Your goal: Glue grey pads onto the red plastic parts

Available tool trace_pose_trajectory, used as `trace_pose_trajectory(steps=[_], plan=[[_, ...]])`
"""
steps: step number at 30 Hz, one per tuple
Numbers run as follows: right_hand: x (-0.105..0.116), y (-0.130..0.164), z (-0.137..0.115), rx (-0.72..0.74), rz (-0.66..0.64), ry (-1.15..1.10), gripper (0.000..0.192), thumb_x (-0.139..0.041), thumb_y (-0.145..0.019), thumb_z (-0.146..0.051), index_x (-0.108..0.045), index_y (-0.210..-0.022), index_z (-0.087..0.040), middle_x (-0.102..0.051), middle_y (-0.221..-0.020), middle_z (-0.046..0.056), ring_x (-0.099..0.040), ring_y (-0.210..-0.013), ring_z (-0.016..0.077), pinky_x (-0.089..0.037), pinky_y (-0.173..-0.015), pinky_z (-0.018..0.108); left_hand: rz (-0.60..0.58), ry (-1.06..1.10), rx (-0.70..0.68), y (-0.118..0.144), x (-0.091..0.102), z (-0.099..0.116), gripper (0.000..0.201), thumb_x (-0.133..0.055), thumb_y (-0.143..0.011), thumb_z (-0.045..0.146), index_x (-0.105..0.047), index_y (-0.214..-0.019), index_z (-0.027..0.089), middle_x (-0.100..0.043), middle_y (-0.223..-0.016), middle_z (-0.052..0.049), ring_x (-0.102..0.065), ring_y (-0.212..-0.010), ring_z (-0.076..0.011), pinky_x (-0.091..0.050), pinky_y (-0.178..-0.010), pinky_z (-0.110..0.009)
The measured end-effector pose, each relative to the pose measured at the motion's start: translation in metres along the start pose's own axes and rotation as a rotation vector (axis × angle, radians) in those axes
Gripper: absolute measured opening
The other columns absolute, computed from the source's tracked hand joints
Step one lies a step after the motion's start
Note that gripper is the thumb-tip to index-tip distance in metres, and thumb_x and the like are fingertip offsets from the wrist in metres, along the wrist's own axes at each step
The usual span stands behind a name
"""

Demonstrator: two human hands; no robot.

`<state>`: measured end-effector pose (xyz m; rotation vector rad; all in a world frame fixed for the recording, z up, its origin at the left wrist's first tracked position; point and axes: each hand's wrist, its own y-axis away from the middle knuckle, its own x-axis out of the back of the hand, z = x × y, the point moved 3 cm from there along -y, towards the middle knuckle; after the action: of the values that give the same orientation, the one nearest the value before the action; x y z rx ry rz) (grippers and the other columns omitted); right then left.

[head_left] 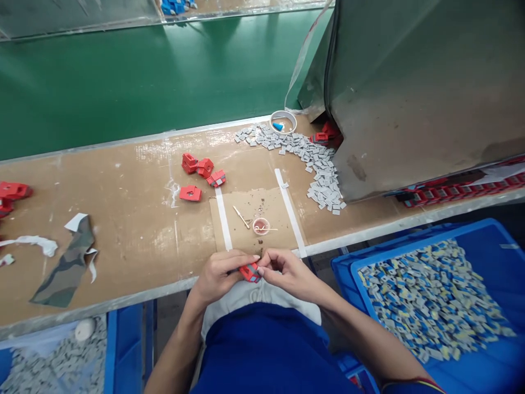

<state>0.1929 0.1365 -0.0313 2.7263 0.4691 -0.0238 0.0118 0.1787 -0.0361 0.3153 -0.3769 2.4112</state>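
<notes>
Red plastic, angular, with grey and pale-blue patches: one small block [249,273] is held between both hands at the near edge of the bench [135,191]; whether any support is given by the edge cannot be told. It is gripped from the left by the thumb and fingers of the left hand [219,273]. Its right end is met by the pinched thumb and forefinger of the right hand [287,271]; whether anything tiny is pinched there cannot be made out.

Fine fingertip work on the block's surface seems to be in hand, perhaps fitting or cleaning. A steady left hold and light, exact right-hand pressure appear to be called for.

Just beyond, a small cup [256,221] and a slim pen-like stick [241,216] are seen. Farther left, four similar red blocks [191,193] are grouped; far right, grey tiles [324,186] are spread in a curved band beside a tape roll [294,122].
</notes>
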Motion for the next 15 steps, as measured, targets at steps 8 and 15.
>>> trace_pose_trajectory(steps=[8,15], plan=[[0.002,0.004,0.0,0.038,0.048,-0.008,0.034,-0.069,-0.089,-0.047,-0.059,-0.077,-0.017,-0.051,-0.065,-0.004,-0.044,-0.059,0.0094,-0.034,-0.054,0.021,0.009,-0.091,-0.151,-0.002,-0.001,0.005,0.024,-0.062,-0.096,0.017,-0.074,-0.116,0.02,-0.081,-0.101,-0.012,-0.077,-0.09,-0.0199,-0.06,-0.08,-0.029],[-0.016,0.011,0.007,0.188,0.082,-0.234,0.031,-0.068,-0.094,-0.04,-0.061,-0.117,-0.02,-0.07,-0.107,0.007,-0.068,-0.1,0.0181,-0.055,-0.089,0.031,0.225,0.061,-0.161,0.005,-0.004,0.002,0.031,-0.066,-0.09,0.007,-0.069,-0.118,0.023,-0.078,-0.113,-0.014,-0.075,-0.092,-0.0203,-0.059,-0.08,-0.032]])
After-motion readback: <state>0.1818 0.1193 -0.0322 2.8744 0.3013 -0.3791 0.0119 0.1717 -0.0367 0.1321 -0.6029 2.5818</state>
